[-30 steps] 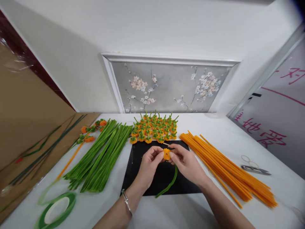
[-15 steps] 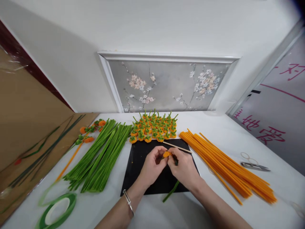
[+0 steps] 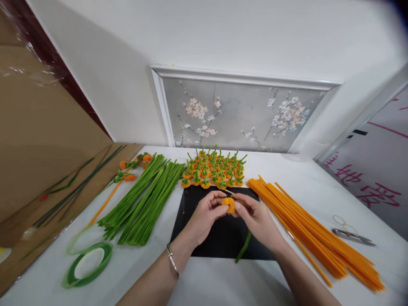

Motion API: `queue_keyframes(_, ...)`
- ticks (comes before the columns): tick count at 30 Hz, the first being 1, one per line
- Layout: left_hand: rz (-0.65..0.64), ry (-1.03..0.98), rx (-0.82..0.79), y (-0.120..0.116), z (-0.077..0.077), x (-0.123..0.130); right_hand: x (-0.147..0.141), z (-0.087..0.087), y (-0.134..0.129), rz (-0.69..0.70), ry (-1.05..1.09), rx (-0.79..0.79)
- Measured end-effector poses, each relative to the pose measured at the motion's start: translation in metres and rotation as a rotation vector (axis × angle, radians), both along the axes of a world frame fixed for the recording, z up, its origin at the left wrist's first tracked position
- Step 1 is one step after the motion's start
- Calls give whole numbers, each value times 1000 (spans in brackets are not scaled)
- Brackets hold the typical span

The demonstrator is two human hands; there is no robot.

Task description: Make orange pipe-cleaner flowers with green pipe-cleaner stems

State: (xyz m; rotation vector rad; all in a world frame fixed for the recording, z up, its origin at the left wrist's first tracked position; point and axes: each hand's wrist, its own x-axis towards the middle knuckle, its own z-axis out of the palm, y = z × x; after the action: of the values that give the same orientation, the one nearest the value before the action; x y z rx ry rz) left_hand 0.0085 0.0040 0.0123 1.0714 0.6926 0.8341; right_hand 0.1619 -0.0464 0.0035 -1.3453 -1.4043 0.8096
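Note:
Above a black mat (image 3: 207, 242), both of my hands pinch one small orange pipe-cleaner flower (image 3: 228, 204). My left hand (image 3: 205, 214) grips its left side between thumb and fingers. On the other side, my right hand (image 3: 256, 216) holds it in the same way. A green pipe cleaner (image 3: 244, 247) hangs or lies below my right hand; whether it joins the flower is hidden. Just beyond the fingers, a thin wooden stick (image 3: 230, 192) is partly covered. Several rows of finished orange flowers with green stems (image 3: 212, 170) stand behind the mat.
Green pipe cleaners (image 3: 143, 204) lie in a bundle at left, orange ones (image 3: 312, 233) at right. Green tape (image 3: 89, 264) rests front left, near loose orange flowers (image 3: 129, 176). Small scissors (image 3: 353, 236) lie far right. A cardboard box (image 3: 47, 106) borders the left side.
The orange flower has been turned, so more of its ruffled face shows between my fingers. The view has shifted, with the table's things appearing farther right.

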Motion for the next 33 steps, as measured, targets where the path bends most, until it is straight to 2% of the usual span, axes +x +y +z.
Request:
queue_keyframes(3, 4, -47, -60, -1, 3, -1, 5, 1, 2, 51, 127, -61)
queue_keyframes(8, -20, -82, -87, 1, -1, 0, 0, -2, 3, 73, 140, -25)
queue_keyframes(15, -55, -127, -154, 8, -10, -5, 1, -4, 5, 47, 213, -91)
queue_keyframes(20, -114, -63, -1, 14, -11, -8, 6, -1, 5, 26, 159, -88)
queue_keyframes(23, -56, -5, 66, 15, -14, -6, 6, 3, 5, 33, 116, -36)
queue_keyframes(27, 28, 14, 55, 15, -16, -5, 12, 5, 5, 76, 25, -89)
queue_keyframes(33, 129, -56, -90, 16, -9, -6, 41, 2, 3, 148, -60, 56)
